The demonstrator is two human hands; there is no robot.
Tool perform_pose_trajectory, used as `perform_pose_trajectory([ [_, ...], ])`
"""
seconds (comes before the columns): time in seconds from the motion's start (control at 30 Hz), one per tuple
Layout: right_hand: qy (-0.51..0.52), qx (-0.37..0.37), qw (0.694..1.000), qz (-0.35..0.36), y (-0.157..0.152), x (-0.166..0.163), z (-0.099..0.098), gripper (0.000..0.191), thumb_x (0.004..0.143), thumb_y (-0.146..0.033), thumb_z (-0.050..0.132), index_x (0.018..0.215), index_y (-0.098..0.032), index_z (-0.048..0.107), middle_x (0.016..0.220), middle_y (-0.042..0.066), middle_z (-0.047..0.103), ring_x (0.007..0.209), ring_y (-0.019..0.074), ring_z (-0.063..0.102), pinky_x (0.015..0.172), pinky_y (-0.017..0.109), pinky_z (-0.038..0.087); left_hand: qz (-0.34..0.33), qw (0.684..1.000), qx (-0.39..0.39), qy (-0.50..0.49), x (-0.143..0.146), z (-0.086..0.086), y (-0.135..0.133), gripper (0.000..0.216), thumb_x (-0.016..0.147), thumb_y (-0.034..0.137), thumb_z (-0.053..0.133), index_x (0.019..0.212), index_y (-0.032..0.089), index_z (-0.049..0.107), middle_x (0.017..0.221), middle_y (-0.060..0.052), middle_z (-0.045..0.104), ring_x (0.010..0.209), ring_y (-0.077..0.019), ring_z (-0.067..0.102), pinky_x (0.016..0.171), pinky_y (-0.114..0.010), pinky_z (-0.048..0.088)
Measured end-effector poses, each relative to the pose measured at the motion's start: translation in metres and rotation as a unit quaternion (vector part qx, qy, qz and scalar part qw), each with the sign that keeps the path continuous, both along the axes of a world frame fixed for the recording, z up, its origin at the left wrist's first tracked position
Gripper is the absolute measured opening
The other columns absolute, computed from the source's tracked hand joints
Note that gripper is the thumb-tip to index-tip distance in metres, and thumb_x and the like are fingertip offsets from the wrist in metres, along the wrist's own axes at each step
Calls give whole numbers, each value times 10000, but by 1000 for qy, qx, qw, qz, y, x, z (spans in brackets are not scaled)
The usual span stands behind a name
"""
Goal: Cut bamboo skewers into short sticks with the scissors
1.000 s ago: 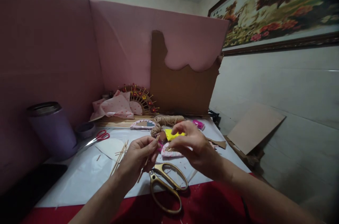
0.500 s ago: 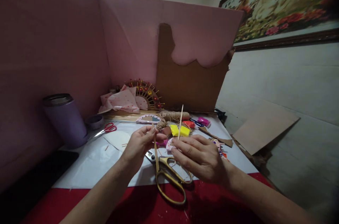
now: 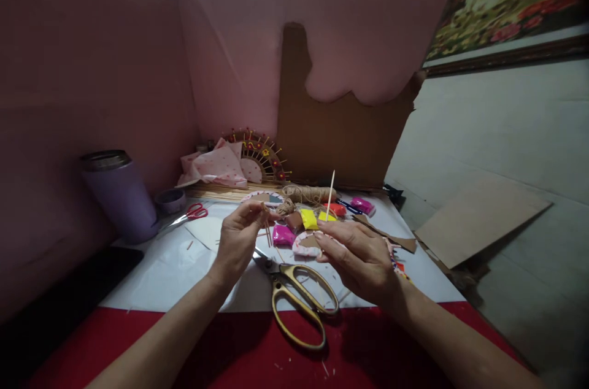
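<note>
My left hand (image 3: 239, 242) is closed in a pinch, with thin wooden sticks (image 3: 268, 234) hanging below its fingertips. In my right hand (image 3: 361, 254), closed, a pointed wooden skewer (image 3: 330, 196) stands nearly upright, its tip above the fingers. Gold-handled scissors (image 3: 300, 321) lie between and below the hands, across the white sheet and red cloth. Beside my right fingertips is a cardboard half-round (image 3: 301, 246) with a pink-and-white wrapped edge. A magenta packet (image 3: 283, 235) and yellow packet (image 3: 308, 219) lie just beyond.
At the left stand a purple tumbler (image 3: 120, 199) and red-handled scissors (image 3: 197, 211). Behind are a decorated cardboard fan (image 3: 277, 167), pink cloth (image 3: 216, 165) and a twine roll (image 3: 308, 194). A tall cut cardboard panel (image 3: 340, 143) leans against the pink back wall.
The view has shifted slightly. My right hand and its skewer have moved a little right, away from my left hand. The stick over the scissors no longer shows there.
</note>
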State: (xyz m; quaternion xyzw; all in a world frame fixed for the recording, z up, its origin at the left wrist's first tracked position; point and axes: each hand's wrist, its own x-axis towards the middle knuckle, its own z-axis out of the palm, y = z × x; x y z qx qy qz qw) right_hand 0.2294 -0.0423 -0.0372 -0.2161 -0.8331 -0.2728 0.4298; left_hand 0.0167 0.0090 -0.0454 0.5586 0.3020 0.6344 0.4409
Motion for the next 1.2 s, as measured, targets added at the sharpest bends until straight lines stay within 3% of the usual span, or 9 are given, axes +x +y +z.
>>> perform_pose_trajectory([
  [0.27,55,-37,998,-6,-4,8,-8,252,799,-108,611,1048,-149,619,1000,135,671,923,207,635,740,347,543,37,987,-56,149,-2,-9,2,73,727,203,618,664,178,589,613,0,642,633,-148,636,609,-240,479],
  [0.43,72,-49,996,-6,-5,9,-8,226,808,-135,614,1033,-142,622,1015,143,665,929,209,631,750,348,540,59,985,-81,143,-6,-6,4,125,676,243,668,611,172,588,584,-1,631,594,-149,631,596,-247,487],
  [0.6,56,-87,994,30,-5,7,-9,279,839,-293,593,1059,-123,611,1058,164,653,991,239,614,785,383,539,56,981,-98,161,-6,0,4,137,663,270,683,627,157,616,576,-17,646,570,-149,628,538,-230,463],
  [0.77,86,-101,991,24,-6,4,-11,245,847,-109,521,1075,-142,604,1041,138,660,970,203,623,782,357,547,57,979,-116,156,-8,1,6,166,644,294,701,624,147,626,557,-26,648,545,-151,624,498,-223,446],
  [1.0,108,-143,983,34,-5,2,-14,223,823,-57,522,993,-154,630,989,114,670,909,188,637,762,345,552,51,985,-107,127,-4,8,0,170,638,274,709,584,143,615,547,-13,640,534,-125,605,525,-212,459],
  [1.1,107,-152,982,42,-6,0,-11,218,833,-62,502,974,-158,638,965,108,679,898,187,637,758,349,547,16,990,-95,100,-1,13,-10,177,676,293,692,622,142,615,582,-18,653,541,-123,600,541,-219,474],
  [1.2,74,-156,982,71,-11,-3,-5,194,844,-87,509,963,-160,643,943,104,691,917,195,634,782,365,534,-91,984,-138,70,3,15,-19,216,718,339,663,671,133,616,624,-44,668,545,-140,611,527,-240,487],
])
